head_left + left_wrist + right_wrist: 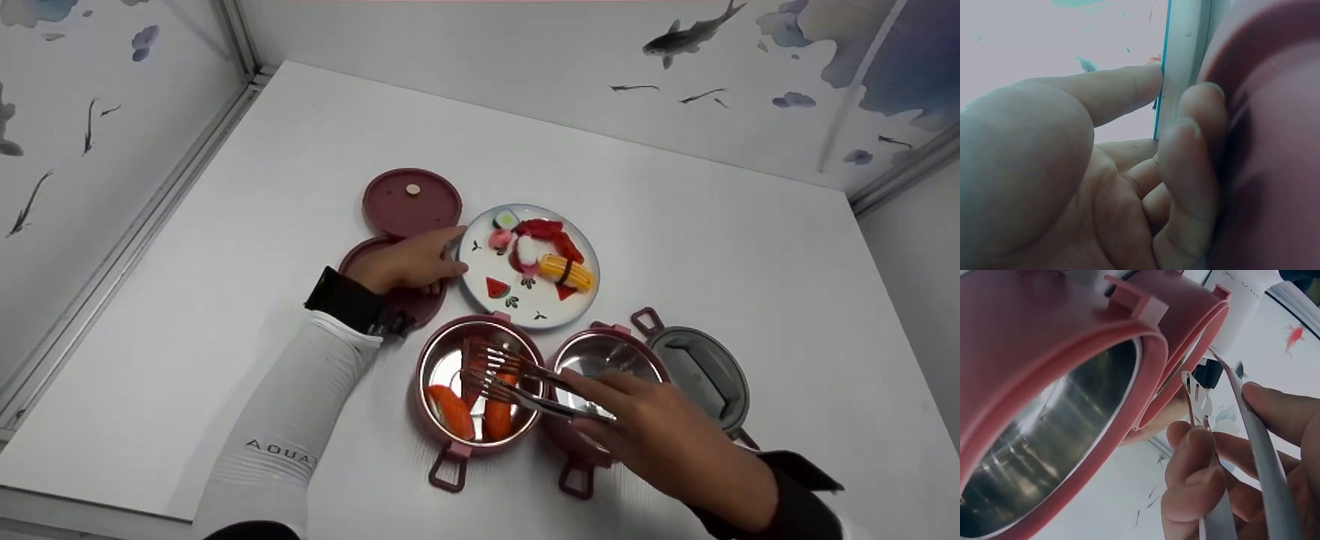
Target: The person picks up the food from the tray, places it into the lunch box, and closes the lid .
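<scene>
My left hand (pixel 411 262) pinches the near-left rim of a white plate (pixel 480 262) with a printed pattern. Toy food lies on it, including a yellow piece with a dark band (pixel 566 272) and red pieces (pixel 540 228). In my right hand (pixel 660 427) are metal tongs (pixel 551 405) with fork-shaped ends, their arms spread apart. These ends reach over the left maroon pot (pixel 421 397), where orange toy pieces (pixel 451 412) and a dark red piece lie. The right wrist view shows the tongs (pixel 1266 461) between thumb and fingers.
A second maroon pot (pixel 562 435) with a shiny interior stands beside the first, under my right hand. Two round maroon lids (pixel 412 214) lie left of the plate, one partly beneath my left hand. A grey lidded container (pixel 731 367) sits at the right. Walls border the white table (pixel 300 150).
</scene>
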A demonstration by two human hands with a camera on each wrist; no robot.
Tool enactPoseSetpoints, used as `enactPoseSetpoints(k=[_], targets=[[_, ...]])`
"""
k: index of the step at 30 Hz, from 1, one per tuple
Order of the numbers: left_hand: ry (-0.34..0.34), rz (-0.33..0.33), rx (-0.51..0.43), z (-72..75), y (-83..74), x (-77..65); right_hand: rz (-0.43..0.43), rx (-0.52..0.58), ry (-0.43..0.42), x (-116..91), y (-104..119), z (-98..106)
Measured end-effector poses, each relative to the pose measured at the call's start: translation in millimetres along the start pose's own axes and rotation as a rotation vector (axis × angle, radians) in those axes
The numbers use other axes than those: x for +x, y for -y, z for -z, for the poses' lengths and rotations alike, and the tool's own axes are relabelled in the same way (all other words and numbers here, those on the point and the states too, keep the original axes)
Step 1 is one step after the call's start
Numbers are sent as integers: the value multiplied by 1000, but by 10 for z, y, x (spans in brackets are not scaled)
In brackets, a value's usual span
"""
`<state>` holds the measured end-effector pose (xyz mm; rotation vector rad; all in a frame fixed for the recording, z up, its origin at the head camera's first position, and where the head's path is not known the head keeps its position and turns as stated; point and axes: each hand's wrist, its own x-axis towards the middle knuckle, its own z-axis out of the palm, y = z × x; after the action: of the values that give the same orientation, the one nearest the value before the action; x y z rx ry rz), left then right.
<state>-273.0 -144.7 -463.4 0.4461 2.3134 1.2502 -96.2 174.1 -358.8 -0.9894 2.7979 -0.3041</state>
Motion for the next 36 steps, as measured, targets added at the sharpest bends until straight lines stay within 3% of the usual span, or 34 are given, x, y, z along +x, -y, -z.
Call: enactPoseSetpoints(k=[9,17,26,36], targets=[[0,-17,4,3,21,30,22,44,-145,102,-120,85],[0,10,-11,-18,55,39,-4,-71,-280,452,-439,149],[-15,-6,30,-19,65,12,-117,-113,-166,943,-663,129],[-11,6,36,-21,53,-35,-119,-161,-78,1296,-672,48]])
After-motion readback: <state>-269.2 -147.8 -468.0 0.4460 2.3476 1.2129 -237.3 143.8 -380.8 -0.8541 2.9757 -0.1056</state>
